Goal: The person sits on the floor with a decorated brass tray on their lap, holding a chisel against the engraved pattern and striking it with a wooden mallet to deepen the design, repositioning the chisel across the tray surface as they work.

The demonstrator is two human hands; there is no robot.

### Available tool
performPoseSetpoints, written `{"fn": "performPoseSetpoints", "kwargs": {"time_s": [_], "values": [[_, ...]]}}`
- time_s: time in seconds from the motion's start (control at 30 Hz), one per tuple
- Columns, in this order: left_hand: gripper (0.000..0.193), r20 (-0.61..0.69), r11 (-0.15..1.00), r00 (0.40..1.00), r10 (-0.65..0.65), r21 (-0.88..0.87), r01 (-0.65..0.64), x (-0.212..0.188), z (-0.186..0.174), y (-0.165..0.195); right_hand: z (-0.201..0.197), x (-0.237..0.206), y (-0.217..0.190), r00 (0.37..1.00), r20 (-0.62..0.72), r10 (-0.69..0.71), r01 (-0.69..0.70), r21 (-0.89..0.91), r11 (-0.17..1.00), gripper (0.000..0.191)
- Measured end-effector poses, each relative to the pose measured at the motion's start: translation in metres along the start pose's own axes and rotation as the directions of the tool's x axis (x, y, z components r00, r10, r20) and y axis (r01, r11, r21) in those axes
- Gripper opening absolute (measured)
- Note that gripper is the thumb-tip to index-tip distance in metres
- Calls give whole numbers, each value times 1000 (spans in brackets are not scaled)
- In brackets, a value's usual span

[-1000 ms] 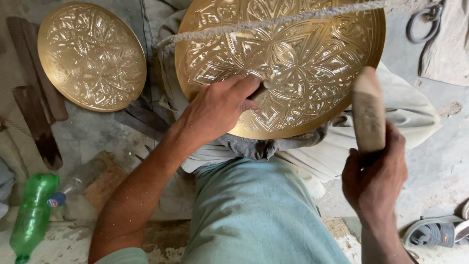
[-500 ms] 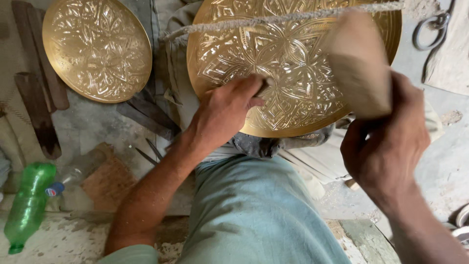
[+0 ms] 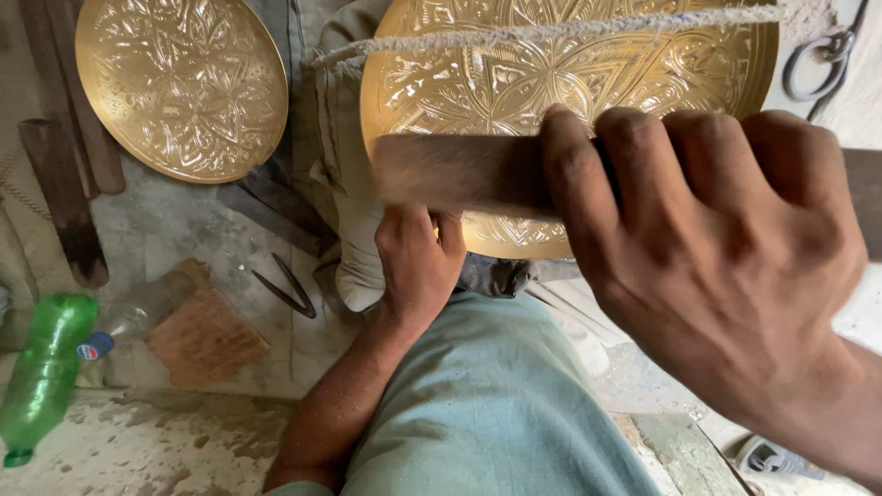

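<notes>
A large engraved brass tray [image 3: 588, 73] lies in front of my knees, with a frayed rope [image 3: 514, 35] stretched across its top. My left hand [image 3: 418, 262] rests on the tray's near rim, fingers curled; what it holds is hidden. My right hand [image 3: 717, 248] is raised close to the camera and grips a wooden mallet [image 3: 459, 170] held sideways, covering much of the tray. My leg in light blue trousers [image 3: 496, 404] fills the lower middle.
A second engraved brass tray [image 3: 179, 83] lies at the upper left. Dark wooden bars [image 3: 64, 193] lie beside it. A green plastic bottle [image 3: 41, 377], a brick-coloured block [image 3: 207, 335] and thin metal tools [image 3: 285, 285] sit on the dusty floor. Metal rings [image 3: 813, 64] lie upper right.
My right hand has swung the mallet up and to the left, much closer to the camera. My left hand has slid down to the tray's near edge.
</notes>
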State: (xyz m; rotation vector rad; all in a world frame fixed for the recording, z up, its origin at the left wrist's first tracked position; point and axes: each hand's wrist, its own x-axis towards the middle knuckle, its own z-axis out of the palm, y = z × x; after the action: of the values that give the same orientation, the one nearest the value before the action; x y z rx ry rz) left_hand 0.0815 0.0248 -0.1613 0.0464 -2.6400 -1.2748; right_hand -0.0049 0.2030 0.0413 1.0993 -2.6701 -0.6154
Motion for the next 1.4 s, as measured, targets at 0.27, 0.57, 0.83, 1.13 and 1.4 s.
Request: {"fn": "performPoseSetpoints", "kwargs": {"time_s": [0.27,0.57,0.83,1.13,1.4], "values": [[15,-68,996,994,-85,31,87,-4,5,-8,8,-6,3,988,-113,105,-78,221,972,32],[26,-64,965,969,-239,-123,230,7,-2,10,0,19,0,994,-101,-34,35,3,999,33],[25,-38,930,946,-323,-198,310,9,-7,11,-25,45,-1,994,31,-100,101,-16,995,36],[22,-13,967,981,-195,-167,190,9,-4,10,-37,21,7,996,80,-51,61,-137,989,44],[27,153,980,988,25,-201,6,33,-12,18,-19,-28,29,944,241,225,-284,248,926,65]]}}
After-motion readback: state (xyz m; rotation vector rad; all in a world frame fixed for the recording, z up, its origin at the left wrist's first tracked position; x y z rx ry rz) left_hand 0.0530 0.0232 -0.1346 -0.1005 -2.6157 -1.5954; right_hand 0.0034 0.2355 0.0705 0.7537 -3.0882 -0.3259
